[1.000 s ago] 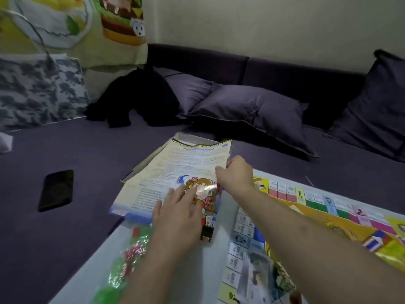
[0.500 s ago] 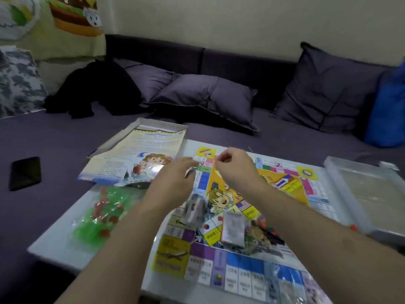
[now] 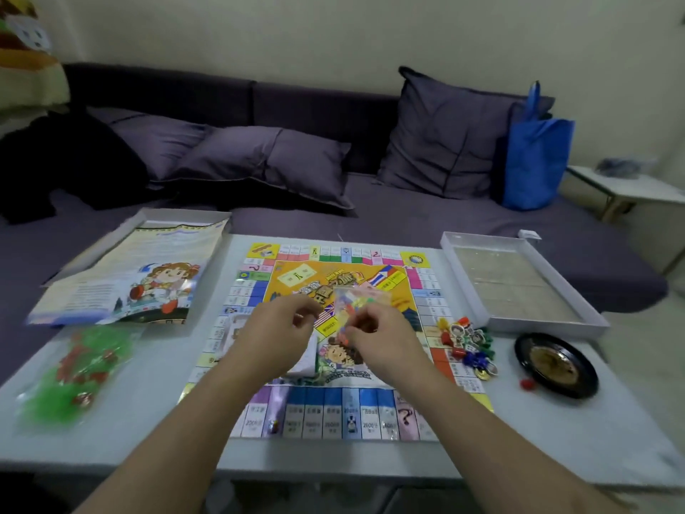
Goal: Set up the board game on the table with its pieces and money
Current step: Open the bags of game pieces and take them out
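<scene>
Both hands work above the board's middle: my right hand (image 3: 374, 330) pinches a small clear packet (image 3: 357, 300) of coloured bits, my left hand (image 3: 285, 324) curls beside it, grip unclear. Board (image 3: 333, 413) lies unfolded on the table (image 3: 155, 421); tokens (image 3: 467, 345) sit right; the green bag (image 3: 74, 372) remains sealed. Money is not yet laid out.

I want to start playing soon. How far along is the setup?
Done: the board lies unfolded on the table, and loose tokens sit at its right edge beside the spinner. In hand: both the left hand and right hand hold a small clear packet over the board. Left: the green bag looks unopened, and no money is laid out.
</scene>
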A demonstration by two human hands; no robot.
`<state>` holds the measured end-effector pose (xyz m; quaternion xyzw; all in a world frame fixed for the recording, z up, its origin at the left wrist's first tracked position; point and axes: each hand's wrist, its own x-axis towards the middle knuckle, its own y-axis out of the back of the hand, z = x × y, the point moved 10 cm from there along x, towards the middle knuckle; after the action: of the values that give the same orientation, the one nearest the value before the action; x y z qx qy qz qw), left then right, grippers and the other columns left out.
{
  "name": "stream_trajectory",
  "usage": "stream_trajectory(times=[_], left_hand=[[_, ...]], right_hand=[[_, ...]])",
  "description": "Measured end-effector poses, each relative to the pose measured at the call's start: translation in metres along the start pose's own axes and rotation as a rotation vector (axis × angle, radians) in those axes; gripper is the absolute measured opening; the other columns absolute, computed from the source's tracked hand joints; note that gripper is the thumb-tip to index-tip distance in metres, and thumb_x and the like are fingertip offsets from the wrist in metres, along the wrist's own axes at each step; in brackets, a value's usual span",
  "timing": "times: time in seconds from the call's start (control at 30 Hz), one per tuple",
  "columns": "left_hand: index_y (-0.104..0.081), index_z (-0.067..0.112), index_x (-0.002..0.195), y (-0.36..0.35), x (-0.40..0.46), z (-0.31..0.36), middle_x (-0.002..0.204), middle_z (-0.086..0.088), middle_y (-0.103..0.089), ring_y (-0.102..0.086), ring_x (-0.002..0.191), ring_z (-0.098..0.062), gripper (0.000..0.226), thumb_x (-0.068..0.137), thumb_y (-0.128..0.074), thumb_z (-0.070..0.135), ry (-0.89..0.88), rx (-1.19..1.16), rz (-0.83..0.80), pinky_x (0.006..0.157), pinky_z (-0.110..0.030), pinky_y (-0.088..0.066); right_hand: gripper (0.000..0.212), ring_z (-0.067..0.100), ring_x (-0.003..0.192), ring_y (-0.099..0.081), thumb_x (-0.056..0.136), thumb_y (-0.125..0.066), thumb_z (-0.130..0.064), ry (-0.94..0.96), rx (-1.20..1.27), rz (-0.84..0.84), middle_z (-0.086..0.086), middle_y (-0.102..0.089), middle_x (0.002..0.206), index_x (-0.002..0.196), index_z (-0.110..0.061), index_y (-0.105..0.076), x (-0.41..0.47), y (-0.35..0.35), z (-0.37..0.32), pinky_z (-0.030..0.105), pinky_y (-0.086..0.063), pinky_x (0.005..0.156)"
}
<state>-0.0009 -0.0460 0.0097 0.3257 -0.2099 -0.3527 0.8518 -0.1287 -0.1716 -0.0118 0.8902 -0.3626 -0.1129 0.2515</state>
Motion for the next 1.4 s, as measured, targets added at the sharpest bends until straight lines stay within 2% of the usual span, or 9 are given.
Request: stream_trajectory(times=[0.3,0.5,0.73,0.9,1.03,1.1,1.23,1.33,1.4], left_hand=[[-0.071,0.029,0.121,-0.035,0.005,-0.015,0.108,0.014,-0.071,-0.065,0.094,-0.002,0.026,0.105,-0.055,0.015,0.025,0.068,-0.083,0.068,-0.013,-0.05],[-0.071,0.03,0.118,-0.041,0.021,-0.018,0.108,0.013,-0.072,-0.065,0.094,-0.003,0.028,0.105,-0.054,0.012,0.059,0.05,-0.073,0.082,-0.026,-0.053],[-0.073,0.029,0.113,-0.045,0.026,-0.032,0.102,0.015,-0.073,-0.066,0.094,-0.004,0.023,0.102,-0.06,0.014,0.137,-0.008,-0.105,0.075,-0.028,-0.055],[-0.072,0.016,0.114,-0.053,0.026,-0.041,0.1,-0.002,-0.076,-0.076,0.089,-0.018,0.015,0.102,-0.063,0.014,0.263,-0.316,-0.124,0.081,-0.044,-0.066],[-0.067,0.001,0.119,-0.072,0.014,-0.028,0.115,-0.023,-0.075,-0.075,0.104,-0.037,0.046,0.098,-0.068,0.041,0.487,-0.954,-0.247,0.094,-0.049,-0.062],[-0.069,0.002,0.119,-0.073,0.009,-0.012,0.113,-0.023,-0.076,-0.075,0.105,-0.038,0.053,0.096,-0.065,0.049,0.463,-1.08,-0.324,0.092,-0.049,-0.062],[-0.071,0.017,0.117,-0.048,0.015,-0.017,0.109,-0.017,-0.077,-0.078,0.082,-0.029,0.021,0.097,-0.071,0.02,0.374,-0.928,-0.086,0.068,-0.04,-0.062],[-0.07,0.032,0.119,-0.041,0.018,-0.023,0.114,-0.01,-0.076,-0.079,0.088,-0.03,0.029,0.098,-0.069,0.012,0.33,-0.747,-0.033,0.073,-0.048,-0.065],[-0.073,0.039,0.114,-0.043,0.017,-0.013,0.118,-0.007,-0.075,-0.077,0.099,-0.029,0.032,0.099,-0.067,0.012,0.252,-0.665,-0.102,0.078,-0.052,-0.065]], right_hand=[[0.01,0.009,0.076,-0.061,0.097,-0.068,-0.012,-0.054,-0.162,0.079,-0.006,-0.066,0.089,0.096,-0.021,-0.065,0.003,0.028,0.053,0.014,-0.044,0.055],[0.035,0.018,0.112,-0.056,0.092,-0.072,-0.02,0.057,-0.438,0.041,-0.004,-0.054,0.121,0.125,-0.025,-0.061,0.026,0.013,0.046,0.038,-0.055,0.096],[0.024,0.022,0.112,-0.052,0.098,-0.068,-0.031,0.245,-0.719,0.08,-0.003,-0.062,0.117,0.12,-0.022,-0.07,0.033,-0.015,0.042,0.037,-0.047,0.099],[0.009,0.019,0.094,-0.057,0.095,-0.071,-0.022,0.365,-0.56,0.301,-0.005,-0.068,0.1,0.104,-0.021,-0.075,0.031,0.008,0.015,0.043,-0.051,0.086],[0.011,0.015,0.095,-0.058,0.095,-0.071,-0.018,0.561,-0.467,0.396,-0.007,-0.068,0.099,0.105,-0.021,-0.072,0.006,0.017,-0.023,0.037,-0.051,0.088],[0.016,0.012,0.102,-0.056,0.094,-0.072,-0.018,0.648,-0.437,0.328,-0.008,-0.067,0.104,0.109,-0.022,-0.071,-0.011,0.008,-0.04,0.031,-0.048,0.094],[0.024,0.006,0.113,-0.049,0.094,-0.068,-0.034,0.61,-0.336,0.056,-0.012,-0.06,0.115,0.116,-0.024,-0.069,-0.026,-0.008,-0.043,0.022,-0.043,0.102],[0.019,0.004,0.115,-0.05,0.098,-0.065,-0.03,0.424,-0.132,0.187,-0.013,-0.051,0.119,0.116,-0.026,-0.062,-0.018,0.031,-0.029,0.021,-0.049,0.096],[0.033,0.006,0.123,-0.049,0.1,-0.064,-0.026,0.276,-0.11,0.299,-0.013,-0.045,0.128,0.131,-0.026,-0.054,-0.008,0.059,-0.013,0.024,-0.05,0.099]])
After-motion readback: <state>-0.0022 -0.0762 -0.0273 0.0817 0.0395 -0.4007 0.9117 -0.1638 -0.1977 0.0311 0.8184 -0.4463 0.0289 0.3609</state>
